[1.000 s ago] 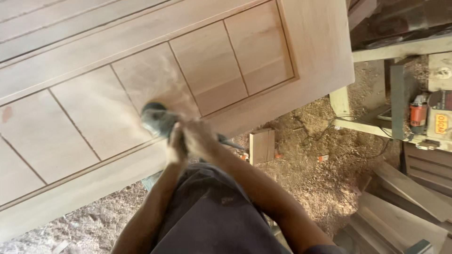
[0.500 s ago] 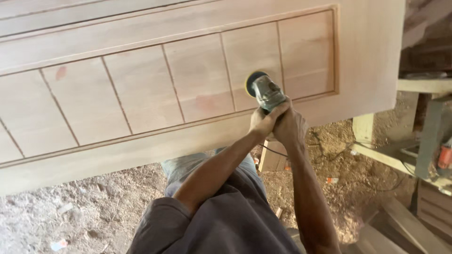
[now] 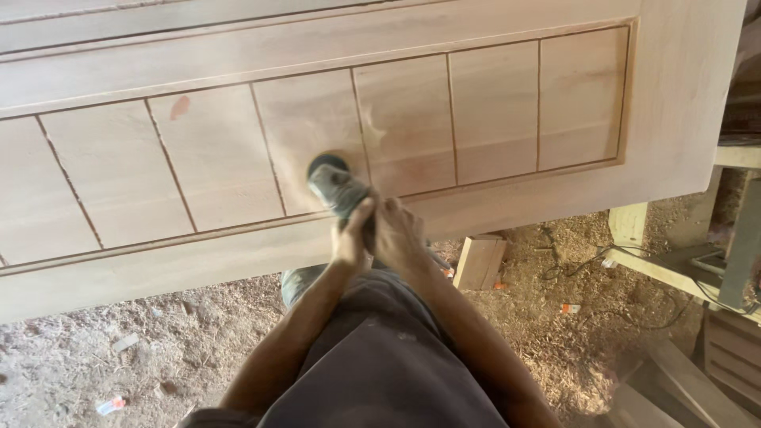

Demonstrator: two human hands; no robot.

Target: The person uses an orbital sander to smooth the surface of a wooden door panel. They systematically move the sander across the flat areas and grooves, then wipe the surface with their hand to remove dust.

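Left hand and right hand clasped together, arms outstretched.

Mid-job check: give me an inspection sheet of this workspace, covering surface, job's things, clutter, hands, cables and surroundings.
Surface: pale wooden door lying flat, with grooved panels and a reddish spot near its left part.
Job's things: grey handheld sander pressed on a panel near the lower rail.
Clutter: wood block, small scraps and sawdust on the dirt floor.
Hands: left hand and right hand both grip the sander's body.
Cables: dark cord trailing over the sawdust at right.
Surroundings: timber frame pieces and stacked boards at right.
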